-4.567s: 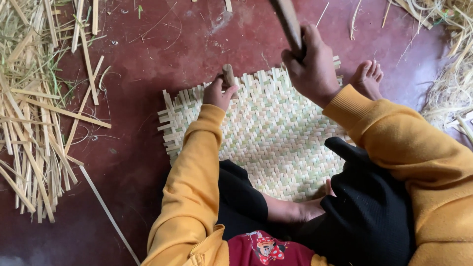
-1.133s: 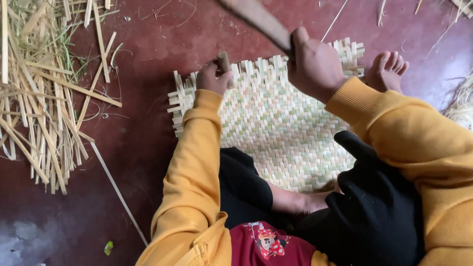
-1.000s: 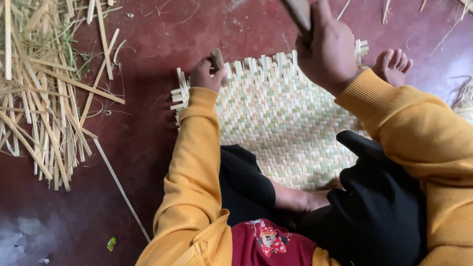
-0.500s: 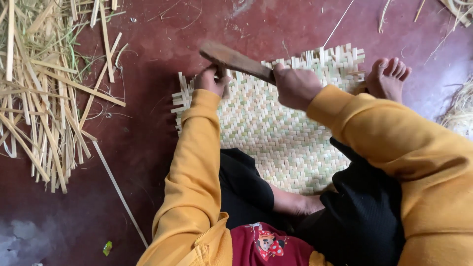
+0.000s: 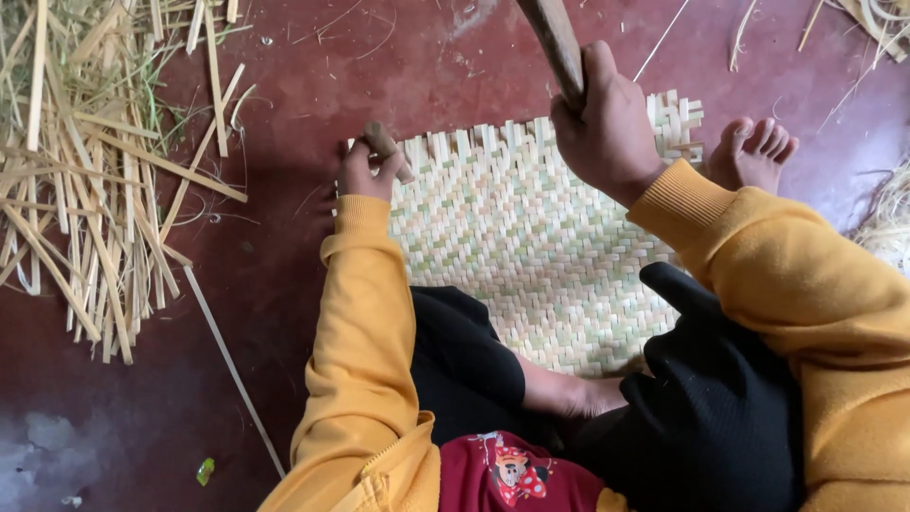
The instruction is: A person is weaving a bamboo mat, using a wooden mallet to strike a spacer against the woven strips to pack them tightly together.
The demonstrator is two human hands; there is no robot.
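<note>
- Two hands work at the mat's point(image 5: 531, 251) far edge.
- Left hand point(image 5: 368, 173) pinches a short brown peg point(image 5: 384, 144) against the woven border.
- Right hand point(image 5: 607, 128) clenches a raised wooden club point(image 5: 553, 38).
- Flat pale strips lie loose on the red floor point(image 5: 284, 275).

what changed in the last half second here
The right hand swung the wooden stick up from lying low across the woven mat to raised above it. The left hand kept holding its small peg at the mat's edge; mat unmoved.
</note>
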